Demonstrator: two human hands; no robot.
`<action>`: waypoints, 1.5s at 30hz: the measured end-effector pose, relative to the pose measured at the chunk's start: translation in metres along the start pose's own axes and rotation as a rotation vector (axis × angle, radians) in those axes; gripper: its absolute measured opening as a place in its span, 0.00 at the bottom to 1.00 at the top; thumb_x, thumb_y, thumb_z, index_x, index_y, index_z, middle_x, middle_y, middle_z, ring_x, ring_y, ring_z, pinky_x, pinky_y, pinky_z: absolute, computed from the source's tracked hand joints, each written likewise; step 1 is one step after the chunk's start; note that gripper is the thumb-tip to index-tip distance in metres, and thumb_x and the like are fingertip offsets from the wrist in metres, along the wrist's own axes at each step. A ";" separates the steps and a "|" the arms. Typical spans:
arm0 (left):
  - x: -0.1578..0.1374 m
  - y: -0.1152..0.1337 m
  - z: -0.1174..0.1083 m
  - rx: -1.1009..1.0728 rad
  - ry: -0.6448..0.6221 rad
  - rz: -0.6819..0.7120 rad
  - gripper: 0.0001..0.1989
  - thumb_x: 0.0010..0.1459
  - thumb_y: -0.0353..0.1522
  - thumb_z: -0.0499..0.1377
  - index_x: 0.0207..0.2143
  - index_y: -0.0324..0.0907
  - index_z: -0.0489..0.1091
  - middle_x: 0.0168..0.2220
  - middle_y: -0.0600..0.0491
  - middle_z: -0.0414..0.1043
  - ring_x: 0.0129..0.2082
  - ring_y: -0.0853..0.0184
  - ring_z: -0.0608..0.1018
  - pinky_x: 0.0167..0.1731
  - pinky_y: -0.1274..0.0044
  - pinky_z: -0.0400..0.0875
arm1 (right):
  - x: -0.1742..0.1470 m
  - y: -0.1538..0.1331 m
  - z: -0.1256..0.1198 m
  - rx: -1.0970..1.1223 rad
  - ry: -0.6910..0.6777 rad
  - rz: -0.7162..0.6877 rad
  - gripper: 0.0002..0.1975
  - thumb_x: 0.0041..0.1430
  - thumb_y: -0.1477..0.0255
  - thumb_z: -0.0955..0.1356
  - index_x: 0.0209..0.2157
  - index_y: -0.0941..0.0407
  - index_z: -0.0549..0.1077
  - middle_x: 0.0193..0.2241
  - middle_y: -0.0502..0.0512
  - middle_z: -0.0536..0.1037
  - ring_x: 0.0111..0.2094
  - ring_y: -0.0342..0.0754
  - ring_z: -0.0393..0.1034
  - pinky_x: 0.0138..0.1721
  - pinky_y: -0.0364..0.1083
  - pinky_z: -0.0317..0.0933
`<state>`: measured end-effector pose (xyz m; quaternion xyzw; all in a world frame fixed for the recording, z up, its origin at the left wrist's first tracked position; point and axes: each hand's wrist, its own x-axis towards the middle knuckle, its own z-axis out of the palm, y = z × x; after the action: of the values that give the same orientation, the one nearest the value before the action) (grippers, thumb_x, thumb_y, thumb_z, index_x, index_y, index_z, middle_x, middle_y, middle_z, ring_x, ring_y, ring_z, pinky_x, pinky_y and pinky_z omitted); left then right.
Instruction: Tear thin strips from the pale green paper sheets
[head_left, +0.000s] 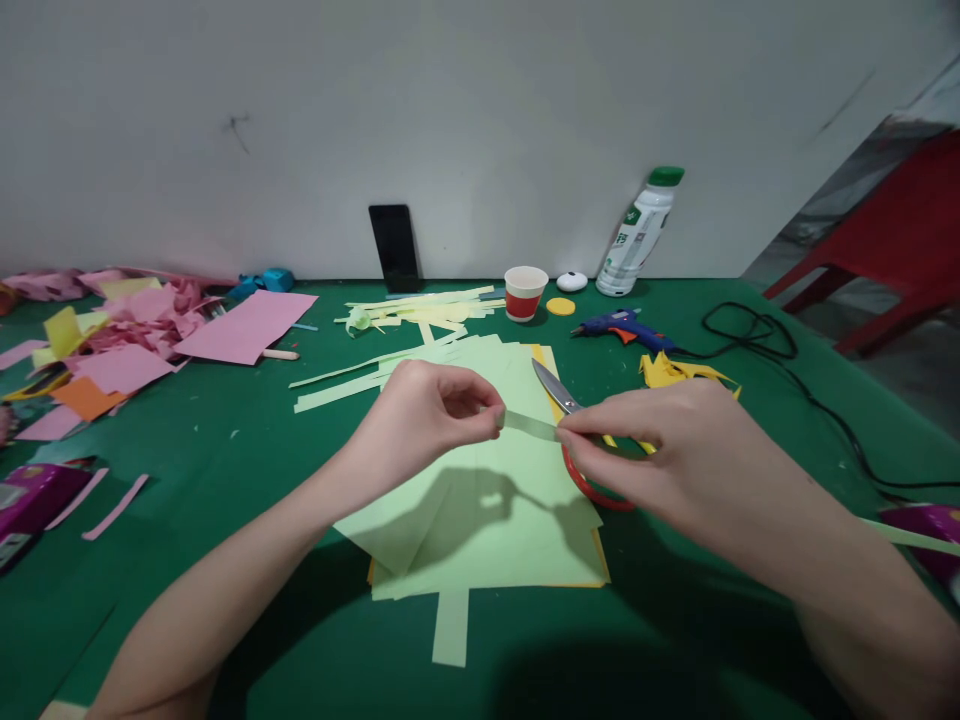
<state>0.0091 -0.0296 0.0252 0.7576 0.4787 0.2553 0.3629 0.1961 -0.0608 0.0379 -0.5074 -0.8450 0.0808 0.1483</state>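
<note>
"What does the head view show of the left hand (442, 405)?"

"Thumb and fingertips pinch one end of a pale green paper strip (530, 425)."

"And the right hand (675, 425)?"

"It pinches the other end, so the strip spans the gap between them."

"Where's that?"

"Above pale green sheets (487, 530) on the tabletop (300, 620). Red-handled scissors (555, 385) seem to lie at the sheets' right edge, though the right hand covers much of them."

"Further back?"

"A paper cup (523, 302), a blue glue gun (619, 326) to its right, and a phone (394, 247) leaning against the wall (465, 130)."
</note>
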 end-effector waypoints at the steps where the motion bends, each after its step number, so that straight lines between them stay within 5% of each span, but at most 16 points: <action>1: 0.002 -0.003 -0.002 -0.010 0.005 -0.006 0.05 0.48 0.29 0.57 0.25 0.36 0.71 0.23 0.53 0.74 0.23 0.71 0.74 0.21 0.83 0.66 | 0.000 0.002 0.000 -0.003 0.026 0.002 0.14 0.51 0.75 0.61 0.17 0.57 0.72 0.13 0.50 0.68 0.16 0.39 0.54 0.20 0.43 0.44; 7: 0.014 -0.016 -0.018 0.050 0.167 0.004 0.06 0.50 0.31 0.57 0.26 0.36 0.71 0.24 0.52 0.75 0.25 0.69 0.76 0.26 0.81 0.68 | -0.003 0.011 -0.003 0.010 0.099 -0.032 0.11 0.51 0.73 0.63 0.23 0.57 0.76 0.15 0.49 0.70 0.16 0.39 0.54 0.19 0.41 0.46; 12: 0.003 -0.003 -0.006 0.002 0.071 0.256 0.09 0.55 0.33 0.55 0.36 0.39 0.71 0.38 0.53 0.74 0.39 0.69 0.74 0.38 0.81 0.69 | 0.002 0.011 -0.003 0.092 0.059 -0.072 0.11 0.53 0.73 0.63 0.23 0.55 0.76 0.12 0.46 0.67 0.15 0.37 0.52 0.18 0.39 0.47; 18: -0.005 -0.005 0.013 0.016 0.038 0.423 0.05 0.55 0.29 0.55 0.30 0.38 0.71 0.27 0.58 0.74 0.24 0.77 0.72 0.41 0.81 0.68 | 0.007 0.000 0.009 0.121 0.079 -0.064 0.10 0.52 0.75 0.64 0.23 0.56 0.76 0.12 0.46 0.68 0.15 0.37 0.53 0.19 0.41 0.46; 23: -0.003 -0.006 0.012 0.049 0.014 0.337 0.05 0.53 0.25 0.55 0.28 0.38 0.71 0.25 0.57 0.73 0.24 0.75 0.72 0.24 0.85 0.66 | 0.006 -0.002 0.014 0.048 0.088 -0.076 0.11 0.52 0.75 0.63 0.22 0.57 0.76 0.12 0.47 0.67 0.15 0.38 0.53 0.19 0.42 0.45; 32: 0.013 -0.017 -0.008 0.082 0.112 0.117 0.05 0.50 0.29 0.56 0.25 0.37 0.70 0.25 0.54 0.73 0.24 0.72 0.73 0.24 0.83 0.66 | 0.005 0.009 0.000 -0.008 0.123 -0.063 0.11 0.48 0.76 0.64 0.18 0.57 0.75 0.13 0.48 0.70 0.14 0.38 0.52 0.18 0.42 0.44; 36: 0.019 -0.025 -0.019 0.046 0.240 0.052 0.06 0.52 0.31 0.54 0.28 0.38 0.68 0.12 0.61 0.58 0.12 0.77 0.60 0.14 0.83 0.54 | 0.005 0.013 -0.006 0.115 0.108 -0.024 0.10 0.50 0.73 0.64 0.21 0.57 0.76 0.16 0.48 0.74 0.16 0.38 0.58 0.18 0.40 0.51; 38: 0.017 -0.022 -0.019 0.048 0.197 0.132 0.10 0.55 0.33 0.50 0.29 0.38 0.68 0.12 0.62 0.53 0.12 0.77 0.54 0.13 0.82 0.48 | 0.007 0.014 -0.005 0.209 0.040 -0.011 0.10 0.51 0.73 0.64 0.22 0.56 0.76 0.19 0.47 0.76 0.19 0.39 0.62 0.19 0.39 0.54; 42: 0.008 -0.013 -0.008 0.197 -0.019 0.312 0.16 0.57 0.36 0.48 0.25 0.37 0.70 0.15 0.58 0.58 0.16 0.76 0.57 0.16 0.81 0.50 | 0.016 0.016 0.002 0.369 -0.067 -0.003 0.08 0.51 0.74 0.64 0.24 0.54 0.76 0.20 0.45 0.76 0.21 0.39 0.65 0.22 0.37 0.57; 45: 0.005 -0.012 0.001 0.256 -0.063 0.366 0.17 0.57 0.34 0.50 0.21 0.36 0.69 0.12 0.60 0.55 0.14 0.78 0.54 0.15 0.82 0.49 | 0.021 0.015 0.007 0.490 -0.064 0.041 0.07 0.51 0.72 0.65 0.27 0.55 0.75 0.22 0.46 0.76 0.24 0.39 0.68 0.24 0.37 0.60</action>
<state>0.0053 -0.0220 0.0157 0.8793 0.3503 0.2301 0.2262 0.1969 -0.0349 0.0310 -0.4707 -0.7939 0.3023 0.2382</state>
